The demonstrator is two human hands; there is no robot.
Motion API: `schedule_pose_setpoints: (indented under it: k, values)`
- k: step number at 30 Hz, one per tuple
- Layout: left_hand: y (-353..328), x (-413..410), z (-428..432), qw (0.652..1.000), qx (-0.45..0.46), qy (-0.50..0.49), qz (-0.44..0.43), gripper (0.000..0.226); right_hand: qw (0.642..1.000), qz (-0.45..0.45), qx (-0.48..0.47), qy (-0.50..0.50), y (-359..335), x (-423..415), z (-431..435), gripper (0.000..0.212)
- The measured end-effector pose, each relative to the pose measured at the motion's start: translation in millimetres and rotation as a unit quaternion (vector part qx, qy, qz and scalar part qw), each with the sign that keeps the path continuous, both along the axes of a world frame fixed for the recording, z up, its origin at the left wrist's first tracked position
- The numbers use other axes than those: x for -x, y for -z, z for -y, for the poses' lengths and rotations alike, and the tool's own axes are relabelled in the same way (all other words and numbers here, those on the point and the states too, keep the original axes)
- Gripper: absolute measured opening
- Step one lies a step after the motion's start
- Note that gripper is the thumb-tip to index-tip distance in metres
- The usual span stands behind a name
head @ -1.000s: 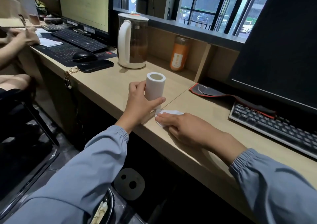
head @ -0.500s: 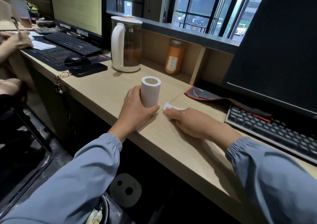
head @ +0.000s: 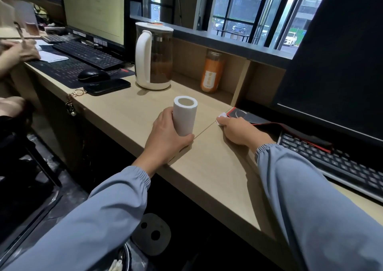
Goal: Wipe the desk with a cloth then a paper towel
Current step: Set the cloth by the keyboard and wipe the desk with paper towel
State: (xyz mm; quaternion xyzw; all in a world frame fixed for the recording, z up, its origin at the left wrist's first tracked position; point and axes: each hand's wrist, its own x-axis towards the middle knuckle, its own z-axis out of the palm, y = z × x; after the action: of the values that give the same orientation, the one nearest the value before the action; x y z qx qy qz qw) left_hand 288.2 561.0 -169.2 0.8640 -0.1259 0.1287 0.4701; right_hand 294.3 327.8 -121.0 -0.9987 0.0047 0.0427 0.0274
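A white paper towel roll (head: 185, 116) stands upright on the light wooden desk (head: 211, 167), and my left hand (head: 165, 138) is wrapped around its lower half. Flat on the desk to the right, my right hand (head: 240, 131) presses a folded white paper towel (head: 220, 119); only its far corner shows past my fingertips. That corner lies beside the edge of a black and red mouse pad (head: 259, 121). No cloth is visible.
A kettle (head: 153, 56) and an orange bottle (head: 212, 71) stand at the back. A black keyboard (head: 331, 156) and dark monitor (head: 335, 59) are on the right. A phone (head: 107, 86), mouse (head: 93, 74), another keyboard (head: 87, 53) and another person's hand (head: 18, 50) are to the left.
My right hand has slid the paper towel away from the desk's front edge toward the mouse pad. My left hand has stayed on the roll.
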Motion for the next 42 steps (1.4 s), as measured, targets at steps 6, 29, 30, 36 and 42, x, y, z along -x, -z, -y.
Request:
schedule_pose_setpoints:
  k: [6, 29, 30, 36, 42]
  values:
    - [-0.5, 0.0, -0.7, 1.000, 0.007, 0.006, -0.001, 0.079, 1.000, 0.005, -0.022, -0.014, 1.9, 10.7, -2.4, 0.039]
    - [-6.1, 15.2, 5.9, 0.999, 0.000, -0.032, 0.004, 0.117, 0.967, 0.054, -0.093, -0.233, 27.7, 156.8, -76.8, 0.050]
    - [-5.7, 14.8, 5.8, 0.999, -0.003, -0.031, 0.004, 0.118, 0.969, 0.059, -0.080, -0.228, 26.6, 150.6, -72.5, 0.044]
    - [-2.5, 12.6, 7.0, 0.999, -0.031, -0.029, 0.016, 0.120, 0.988, 0.044, -0.086, -0.121, 22.2, 103.1, -23.5, 0.042]
    - [-1.6, 11.6, 7.6, 0.999, -0.033, -0.030, 0.020, 0.115, 0.997, 0.018, -0.059, -0.044, 14.2, 47.0, 15.5, 0.046]
